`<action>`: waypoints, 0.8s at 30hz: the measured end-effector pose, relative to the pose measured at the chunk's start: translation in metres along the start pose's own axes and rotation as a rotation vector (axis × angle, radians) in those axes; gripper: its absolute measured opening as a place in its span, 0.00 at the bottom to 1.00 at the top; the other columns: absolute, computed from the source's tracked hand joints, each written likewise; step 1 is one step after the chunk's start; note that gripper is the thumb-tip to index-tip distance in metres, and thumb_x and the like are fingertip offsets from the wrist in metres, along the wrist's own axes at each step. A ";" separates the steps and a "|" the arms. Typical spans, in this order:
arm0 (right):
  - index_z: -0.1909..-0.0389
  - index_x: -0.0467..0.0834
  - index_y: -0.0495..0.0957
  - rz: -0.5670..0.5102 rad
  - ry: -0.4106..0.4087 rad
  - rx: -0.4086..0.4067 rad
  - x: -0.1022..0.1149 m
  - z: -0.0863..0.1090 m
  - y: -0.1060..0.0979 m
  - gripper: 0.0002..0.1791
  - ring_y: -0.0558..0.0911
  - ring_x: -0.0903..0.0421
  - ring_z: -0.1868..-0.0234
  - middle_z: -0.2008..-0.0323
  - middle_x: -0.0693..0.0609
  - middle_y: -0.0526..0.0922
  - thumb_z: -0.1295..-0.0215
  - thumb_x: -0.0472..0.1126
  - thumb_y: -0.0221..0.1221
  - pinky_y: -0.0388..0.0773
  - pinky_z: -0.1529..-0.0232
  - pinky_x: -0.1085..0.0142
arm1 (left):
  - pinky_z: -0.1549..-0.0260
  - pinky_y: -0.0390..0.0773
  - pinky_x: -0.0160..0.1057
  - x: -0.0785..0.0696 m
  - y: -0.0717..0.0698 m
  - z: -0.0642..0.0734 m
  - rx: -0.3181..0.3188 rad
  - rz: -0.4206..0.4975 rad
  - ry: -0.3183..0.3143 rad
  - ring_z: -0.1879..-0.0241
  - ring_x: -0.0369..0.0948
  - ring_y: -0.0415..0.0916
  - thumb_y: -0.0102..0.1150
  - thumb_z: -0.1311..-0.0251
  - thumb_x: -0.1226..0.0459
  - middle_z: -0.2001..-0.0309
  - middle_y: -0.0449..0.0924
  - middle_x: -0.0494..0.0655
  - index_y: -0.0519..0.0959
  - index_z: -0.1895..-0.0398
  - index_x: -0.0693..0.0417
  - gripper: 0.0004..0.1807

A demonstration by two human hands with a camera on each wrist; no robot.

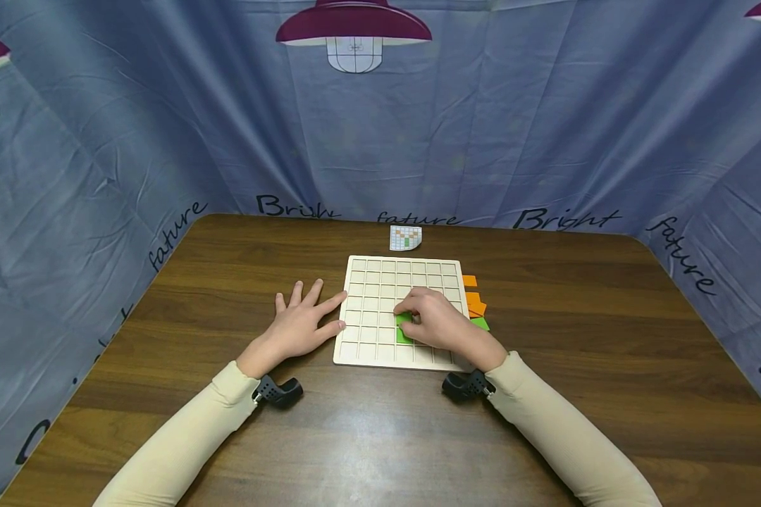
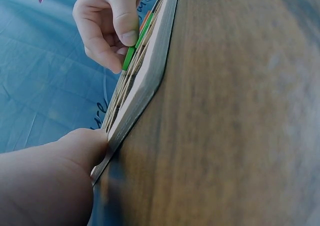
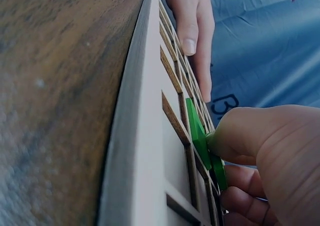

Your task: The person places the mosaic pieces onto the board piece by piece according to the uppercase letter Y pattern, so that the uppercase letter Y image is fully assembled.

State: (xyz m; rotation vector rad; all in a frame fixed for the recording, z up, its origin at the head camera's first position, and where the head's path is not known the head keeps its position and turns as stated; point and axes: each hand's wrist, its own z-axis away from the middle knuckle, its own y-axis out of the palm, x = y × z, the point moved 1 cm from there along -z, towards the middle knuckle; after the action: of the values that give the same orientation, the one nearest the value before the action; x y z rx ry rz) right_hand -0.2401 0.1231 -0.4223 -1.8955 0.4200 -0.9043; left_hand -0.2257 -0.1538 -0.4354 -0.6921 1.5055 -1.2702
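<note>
A pale wooden grid board (image 1: pixel 369 318) lies on the table. My left hand (image 1: pixel 296 327) rests flat to its left with fingers spread; the thumb and index finger touch the board's left edge. Over the lower middle of the grid, my right hand (image 1: pixel 440 320) pinches a green tile (image 2: pixel 128 59) between thumb and fingers. Beside it, a second green tile (image 3: pixel 198 133) sits at the grid, close to the thumb in the right wrist view. The right hand partly covers both tiles in the head view.
Several orange pieces (image 1: pixel 474 304) and a green piece (image 1: pixel 480 323) lie along the board's right edge. Behind the board is a small paper card (image 1: pixel 406 238) printed with a coloured grid. Blue curtains (image 1: pixel 380 141) surround the wooden table (image 1: pixel 577 317).
</note>
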 end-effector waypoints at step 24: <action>0.57 0.41 0.89 0.004 0.004 0.006 -0.001 0.000 0.001 0.13 0.73 0.61 0.69 0.64 0.49 0.85 0.43 0.32 0.65 0.74 0.63 0.66 | 0.35 0.42 0.83 0.001 0.000 -0.001 0.007 -0.012 -0.004 0.22 0.74 0.39 0.47 0.26 0.40 0.19 0.47 0.64 0.60 0.20 0.33 0.34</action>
State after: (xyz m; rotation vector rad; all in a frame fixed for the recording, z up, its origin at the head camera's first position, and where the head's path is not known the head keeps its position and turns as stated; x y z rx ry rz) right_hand -0.2408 0.1236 -0.4235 -1.8872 0.4229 -0.9053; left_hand -0.2271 -0.1537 -0.4357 -0.6993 1.4948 -1.2818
